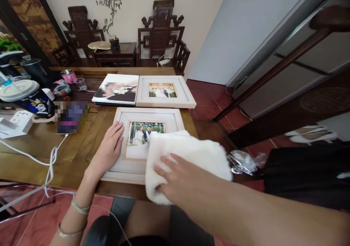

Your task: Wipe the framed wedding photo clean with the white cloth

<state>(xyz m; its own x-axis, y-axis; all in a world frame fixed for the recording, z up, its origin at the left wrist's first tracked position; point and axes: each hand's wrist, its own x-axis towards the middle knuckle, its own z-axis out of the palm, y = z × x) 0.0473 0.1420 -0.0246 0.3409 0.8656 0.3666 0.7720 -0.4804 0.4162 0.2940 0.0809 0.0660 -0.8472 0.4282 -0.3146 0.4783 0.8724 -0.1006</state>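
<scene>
A light wooden picture frame (113, 167) with a wide pale mat lies face up at the table's front edge. Inside is a photo (136, 138) of a couple outdoors. My left hand (109, 147) rests with its fingers flat on the frame's left side. Over the frame's right part spreads a thick, fluffy white towel (202, 151), hiding the lower right of the photo. My right hand (175, 176) presses on the towel, fingers apart on top and some curled into its fold at the near edge.
Behind lie a second framed photo (188, 93) and a stack of prints (117, 89). At left stand a lidded cup (32, 96), a blurred phone (71, 117) with a white cable (50, 162), and a pink mug (69, 76). A dark wooden chair (262, 122) is at right.
</scene>
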